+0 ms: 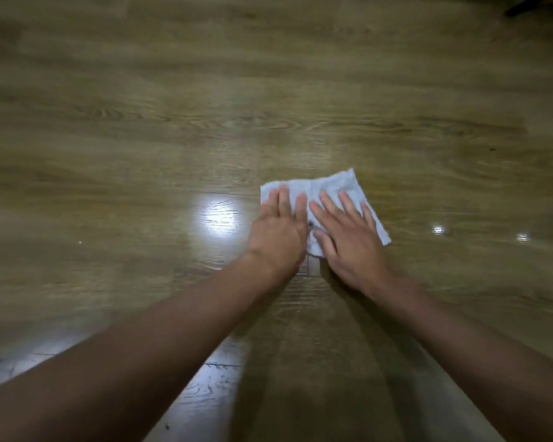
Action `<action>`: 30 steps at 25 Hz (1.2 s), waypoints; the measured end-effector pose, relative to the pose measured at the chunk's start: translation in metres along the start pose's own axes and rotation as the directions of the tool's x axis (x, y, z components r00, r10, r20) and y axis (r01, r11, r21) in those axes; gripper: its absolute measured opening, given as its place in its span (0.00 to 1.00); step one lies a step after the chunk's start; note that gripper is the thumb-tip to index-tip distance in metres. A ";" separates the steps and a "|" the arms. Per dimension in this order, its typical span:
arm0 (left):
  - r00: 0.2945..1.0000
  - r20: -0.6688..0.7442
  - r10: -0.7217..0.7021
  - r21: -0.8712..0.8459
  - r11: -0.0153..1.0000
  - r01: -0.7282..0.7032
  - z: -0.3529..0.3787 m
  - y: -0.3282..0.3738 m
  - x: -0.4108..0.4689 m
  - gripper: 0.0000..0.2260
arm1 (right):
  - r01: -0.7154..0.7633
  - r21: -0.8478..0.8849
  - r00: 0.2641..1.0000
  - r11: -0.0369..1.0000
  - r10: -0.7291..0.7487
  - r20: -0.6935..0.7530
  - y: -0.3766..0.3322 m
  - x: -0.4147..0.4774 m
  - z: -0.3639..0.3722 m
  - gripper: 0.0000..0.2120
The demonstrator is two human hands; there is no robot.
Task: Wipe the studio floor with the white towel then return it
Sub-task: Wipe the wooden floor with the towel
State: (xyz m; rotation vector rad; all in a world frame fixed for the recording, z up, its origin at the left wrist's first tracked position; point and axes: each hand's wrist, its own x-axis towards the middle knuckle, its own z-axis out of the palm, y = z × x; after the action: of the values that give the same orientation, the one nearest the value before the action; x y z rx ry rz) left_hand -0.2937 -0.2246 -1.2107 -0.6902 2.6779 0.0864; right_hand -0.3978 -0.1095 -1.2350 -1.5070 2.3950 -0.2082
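Together, two hands — left hand (276,232), right hand (348,240) — press one white towel (332,185).

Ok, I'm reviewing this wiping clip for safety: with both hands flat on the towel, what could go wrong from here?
1. The left hand and right hand press the small white towel with straight fingers, not gripping it, so a stroke might bunch it or leave it behind.
2. The wooden floor looks glossy, with a bright reflection beside the towel; with both arms stretched forward, the towel could skid and the person might lurch forward.
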 end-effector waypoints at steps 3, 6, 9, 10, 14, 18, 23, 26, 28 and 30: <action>0.999 0.045 0.008 -0.024 1.000 -0.007 0.007 0.012 -0.026 0.28 | 0.040 -0.063 0.998 0.997 -0.037 0.048 -0.001 -0.031 0.004 0.27; 1.000 0.030 -0.005 -0.035 0.999 0.006 0.009 0.002 -0.027 0.29 | 0.067 -0.097 0.996 0.993 -0.062 0.059 -0.013 -0.019 0.000 0.26; 0.997 -0.020 -0.076 -0.046 0.996 0.075 0.018 -0.033 -0.013 0.28 | 0.141 -0.113 0.988 0.984 -0.132 0.085 -0.026 0.029 -0.004 0.24; 0.995 -0.032 -0.096 -0.030 0.995 0.095 0.019 -0.050 -0.005 0.26 | 0.168 -0.106 0.983 0.980 -0.158 0.099 -0.031 0.051 -0.005 0.24; 0.982 -0.050 -0.184 -0.048 0.982 0.182 0.007 -0.109 0.049 0.25 | 0.214 -0.075 0.973 0.974 -0.206 0.107 -0.046 0.147 -0.008 0.24; 0.981 -0.069 -0.183 -0.023 0.983 0.182 -0.011 -0.132 0.105 0.26 | 0.207 -0.100 0.977 0.973 -0.201 0.071 -0.042 0.206 -0.016 0.24; 0.962 0.054 -0.269 -0.123 0.954 0.274 -0.016 -0.137 0.121 0.26 | 0.230 -0.064 0.972 0.971 -0.225 0.070 -0.036 0.210 -0.022 0.24; 0.963 0.120 -0.243 -0.169 0.950 0.261 -0.024 -0.123 0.108 0.27 | 0.150 0.012 0.988 0.989 -0.151 0.035 -0.033 0.172 -0.018 0.24; 0.972 0.087 -0.218 -0.152 0.961 0.229 -0.024 -0.122 0.104 0.27 | 0.097 0.042 0.995 0.994 -0.096 -0.021 -0.032 0.136 -0.006 0.24; 0.978 0.099 -0.183 -0.194 0.961 0.199 -0.026 -0.122 0.104 0.27 | 0.030 0.058 0.999 0.998 -0.028 -0.027 -0.033 0.119 0.004 0.26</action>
State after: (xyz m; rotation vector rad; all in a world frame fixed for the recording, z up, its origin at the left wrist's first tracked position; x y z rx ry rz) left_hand -0.3283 -0.3824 -1.2209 -0.9836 2.5339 0.3324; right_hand -0.4164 -0.2306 -1.2503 -1.5227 2.3672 -0.3035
